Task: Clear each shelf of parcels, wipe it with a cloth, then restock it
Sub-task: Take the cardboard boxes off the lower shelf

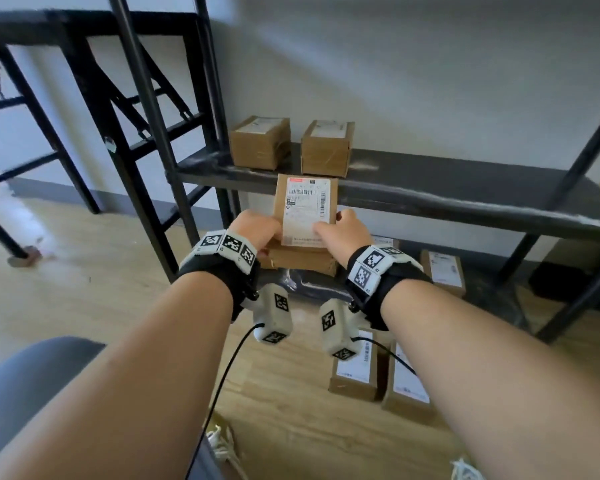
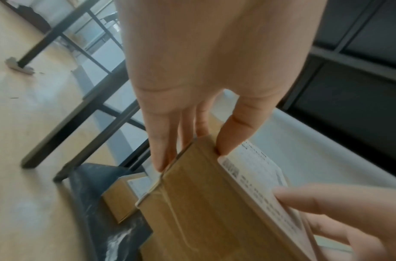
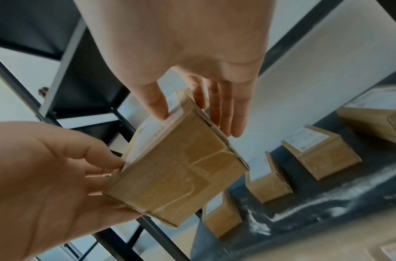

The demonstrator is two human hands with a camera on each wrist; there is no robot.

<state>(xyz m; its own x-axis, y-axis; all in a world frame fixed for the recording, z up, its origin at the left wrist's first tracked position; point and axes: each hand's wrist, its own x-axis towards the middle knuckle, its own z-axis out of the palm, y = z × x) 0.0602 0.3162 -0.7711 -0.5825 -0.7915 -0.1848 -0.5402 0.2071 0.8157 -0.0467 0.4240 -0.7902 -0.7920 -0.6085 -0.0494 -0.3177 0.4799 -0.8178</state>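
both hands grasp parcel (image 1: 307,209): left hand (image 1: 257,230), right hand (image 1: 343,233) pinch near end; long axis points at shelf (image 1: 430,188), just ahead; two parcels (image 1: 291,143) behind it

Two parcels (image 1: 260,143) (image 1: 327,148) on dark shelf (image 1: 465,183)

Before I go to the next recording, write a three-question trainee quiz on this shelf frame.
1. True or false: both hands hold the brown cardboard parcel with the white label.
2. How many parcels stand on the black metal shelf it is held in front of?
3. The left hand grips the parcel's: A near left corner, B far end.

Key: 1 true, the right hand too. 2 two. 3 A.
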